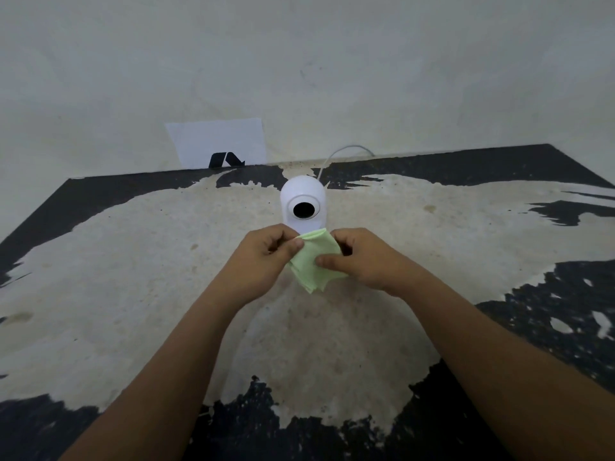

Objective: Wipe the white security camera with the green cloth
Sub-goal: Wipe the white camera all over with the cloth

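the white security camera (303,202) stands upright on the worn bench (133,277), lens facing the person. just in front of it, the left hand (266,252) and right hand (361,257) both pinch the folded green cloth (311,261) held between them.

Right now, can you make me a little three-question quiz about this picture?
1. True or false: both hands hold the green cloth.
2. Where does the white security camera stand? A) beyond the hands B) nearer than the hands
3. What leads from the camera's back toward the wall?

Key:
1. True: left hand and right hand pinch it.
2. A
3. A white cable.
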Available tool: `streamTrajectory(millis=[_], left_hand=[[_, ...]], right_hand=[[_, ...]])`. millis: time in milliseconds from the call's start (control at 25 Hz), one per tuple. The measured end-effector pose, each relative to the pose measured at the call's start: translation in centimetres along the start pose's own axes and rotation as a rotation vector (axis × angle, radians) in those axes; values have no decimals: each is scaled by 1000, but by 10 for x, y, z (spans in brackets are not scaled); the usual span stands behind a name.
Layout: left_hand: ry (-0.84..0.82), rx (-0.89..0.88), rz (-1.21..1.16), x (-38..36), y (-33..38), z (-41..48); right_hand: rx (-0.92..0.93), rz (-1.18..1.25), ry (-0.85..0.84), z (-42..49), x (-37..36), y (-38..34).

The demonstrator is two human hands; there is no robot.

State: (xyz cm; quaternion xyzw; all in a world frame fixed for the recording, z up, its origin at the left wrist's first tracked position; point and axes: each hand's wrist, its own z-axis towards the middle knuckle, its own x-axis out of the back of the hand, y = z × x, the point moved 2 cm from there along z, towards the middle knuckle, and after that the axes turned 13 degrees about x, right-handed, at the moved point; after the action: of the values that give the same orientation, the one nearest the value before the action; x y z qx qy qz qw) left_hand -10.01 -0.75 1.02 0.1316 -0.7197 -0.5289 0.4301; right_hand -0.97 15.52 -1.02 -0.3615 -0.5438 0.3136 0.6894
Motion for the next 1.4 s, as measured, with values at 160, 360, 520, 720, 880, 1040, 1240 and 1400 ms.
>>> streamTrajectory(millis=[160,360,520,720,880,1040,1240,1400], left_hand=[[277,90,-205,22,3,24],[69,234,-373,15,18,63],[-7,298,-442,13,16,69],[2,250,-441,15,13,71],[-12,228,-393,16,10,71],[-20,231,-419,16,9,73],[-9,245,-412,17,9,74],[-14,236,-410,16,9,74]], right_hand=[[22,-312,132,12,14,8],[-13,-441,122,37,8,19],[-107,-398,205,45,-4,21],[-195,-421,388,55,-37,7],[-198,-480,352,54,-37,9],[-116,-314,187,48,-6,14],[-20,-313,151,44,24,16],[-39,-173,166,44,17,17]])
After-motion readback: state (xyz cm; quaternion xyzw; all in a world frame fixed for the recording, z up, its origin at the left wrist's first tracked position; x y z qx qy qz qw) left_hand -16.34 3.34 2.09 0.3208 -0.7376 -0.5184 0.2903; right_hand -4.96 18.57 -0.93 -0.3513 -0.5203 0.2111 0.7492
